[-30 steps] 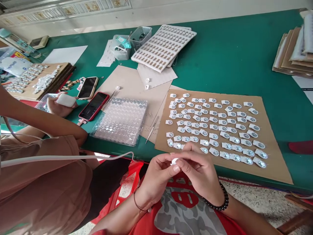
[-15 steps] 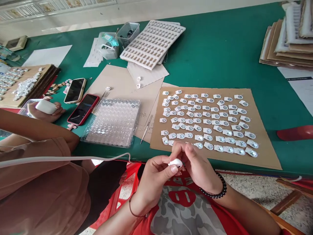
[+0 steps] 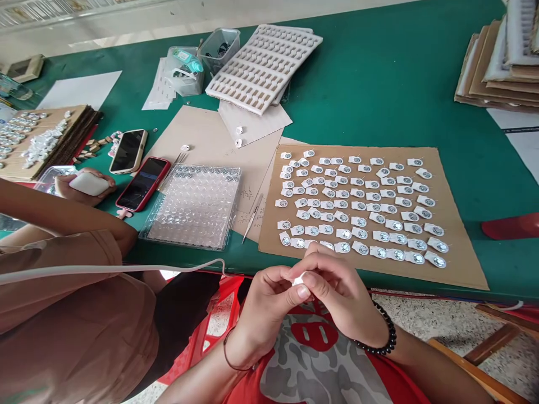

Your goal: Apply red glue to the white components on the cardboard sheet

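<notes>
Between my two hands, just in front of the table edge, is a small white piece (image 3: 298,279), mostly covered by fingertips. My left hand (image 3: 272,300) pinches it from the left, thumb and forefinger closed on it. From the right, my right hand (image 3: 337,294) has its thumb and fingers closed on the same piece. Beyond the hands lies a brown cardboard sheet (image 3: 455,247) bearing rows of small white parts with round silvery discs (image 3: 415,257). Metal tweezers (image 3: 252,219) rest left of the cardboard, beside a clear plastic tray (image 3: 191,210).
Two phones (image 3: 128,150) (image 3: 143,184) lie left of the clear tray. A person at the left holds a white case (image 3: 88,183). Farther back are a white slotted foam tray (image 3: 263,70) and plastic tubs (image 3: 219,50). Stacked cardboard (image 3: 475,67) stands at the back right.
My right hand's fingers have closed from a looser pose onto the white piece, covering more of it. The other person's hand with the white case has shifted slightly right. The view has moved slightly.
</notes>
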`<state>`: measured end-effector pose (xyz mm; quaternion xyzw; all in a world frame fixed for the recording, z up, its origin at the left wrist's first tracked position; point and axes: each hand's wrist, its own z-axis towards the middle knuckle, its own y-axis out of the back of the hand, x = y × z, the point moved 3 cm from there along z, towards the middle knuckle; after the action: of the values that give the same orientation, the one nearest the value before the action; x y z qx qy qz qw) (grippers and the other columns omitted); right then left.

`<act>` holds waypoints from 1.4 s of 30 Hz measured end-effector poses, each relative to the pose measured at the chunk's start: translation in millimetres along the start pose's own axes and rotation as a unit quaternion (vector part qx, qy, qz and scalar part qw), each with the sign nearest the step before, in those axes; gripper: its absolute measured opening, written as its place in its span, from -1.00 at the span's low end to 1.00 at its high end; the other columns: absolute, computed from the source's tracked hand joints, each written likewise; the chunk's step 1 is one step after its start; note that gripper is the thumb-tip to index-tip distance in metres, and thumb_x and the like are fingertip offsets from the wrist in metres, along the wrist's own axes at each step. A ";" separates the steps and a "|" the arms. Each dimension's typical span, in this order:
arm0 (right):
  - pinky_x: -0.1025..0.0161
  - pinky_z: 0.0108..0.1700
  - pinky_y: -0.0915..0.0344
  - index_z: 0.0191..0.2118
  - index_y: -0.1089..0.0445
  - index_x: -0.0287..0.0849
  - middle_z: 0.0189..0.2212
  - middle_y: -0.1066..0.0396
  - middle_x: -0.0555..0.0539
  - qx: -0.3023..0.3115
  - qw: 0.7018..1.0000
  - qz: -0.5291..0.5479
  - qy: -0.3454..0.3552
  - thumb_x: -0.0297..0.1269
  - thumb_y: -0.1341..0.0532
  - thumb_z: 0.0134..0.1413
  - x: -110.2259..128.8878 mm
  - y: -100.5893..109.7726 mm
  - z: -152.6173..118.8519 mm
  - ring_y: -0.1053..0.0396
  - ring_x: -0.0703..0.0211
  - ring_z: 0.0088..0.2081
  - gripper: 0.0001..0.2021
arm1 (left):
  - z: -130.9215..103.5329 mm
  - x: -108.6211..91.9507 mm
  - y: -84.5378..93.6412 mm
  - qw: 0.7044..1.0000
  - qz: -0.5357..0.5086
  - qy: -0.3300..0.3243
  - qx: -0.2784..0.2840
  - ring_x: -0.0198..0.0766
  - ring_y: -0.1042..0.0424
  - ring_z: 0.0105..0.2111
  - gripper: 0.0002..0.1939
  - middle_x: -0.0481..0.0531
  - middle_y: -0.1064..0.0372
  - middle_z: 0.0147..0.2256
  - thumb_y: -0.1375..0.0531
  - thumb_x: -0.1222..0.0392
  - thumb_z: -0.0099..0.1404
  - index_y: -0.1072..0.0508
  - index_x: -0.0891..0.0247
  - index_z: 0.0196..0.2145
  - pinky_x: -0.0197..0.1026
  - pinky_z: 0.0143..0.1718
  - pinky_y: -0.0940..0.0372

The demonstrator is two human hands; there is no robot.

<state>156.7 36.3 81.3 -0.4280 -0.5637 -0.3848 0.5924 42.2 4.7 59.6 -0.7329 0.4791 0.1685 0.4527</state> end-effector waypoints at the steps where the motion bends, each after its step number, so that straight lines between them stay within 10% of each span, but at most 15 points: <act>1: 0.33 -0.48 -0.06 -0.46 -0.39 -0.18 -0.58 -0.12 0.03 -0.017 1.000 -0.003 0.001 -0.19 -0.08 0.17 -0.9 -0.7 0.9 -0.11 0.34 -0.52 -0.73 | 0.3 1.0 -0.9 1.000 -0.002 0.000 -0.002 -0.45 -0.30 -0.51 -0.83 -0.09 -0.39 -0.54 -0.39 0.19 -0.09 -0.52 0.28 -0.52 -0.39 -0.42 -0.23; 10: 0.35 -0.54 -0.09 -0.35 -0.41 -0.19 -0.52 -0.16 0.00 0.085 0.964 0.229 -0.102 0.09 0.16 0.23 -14.5 1.4 0.7 -0.16 0.38 -0.57 -0.46 | -1.9 -5.1 -6.8 0.999 0.024 0.012 0.048 -0.41 -0.39 -0.49 -0.89 -0.04 -0.45 -0.53 -0.32 0.19 0.05 -0.52 0.29 -0.49 -0.37 -0.38 -0.26; 42: 0.37 -0.54 -0.14 -0.18 -0.42 -0.11 -0.45 -0.16 -0.01 0.091 0.970 0.191 -0.118 -0.06 0.02 0.23 -10.5 3.0 -7.7 -0.27 0.35 -0.52 -0.66 | 1.2 -2.0 -5.0 0.988 -0.050 0.082 0.117 -0.38 -0.38 -0.45 -0.79 0.02 -0.40 -0.51 -0.30 0.12 0.08 -0.51 0.37 -0.45 -0.38 -0.38 -0.22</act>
<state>161.4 29.8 70.6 -0.5147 -0.5697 -0.1586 0.6208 45.7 7.4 62.9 -0.7093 0.4940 0.0275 0.5021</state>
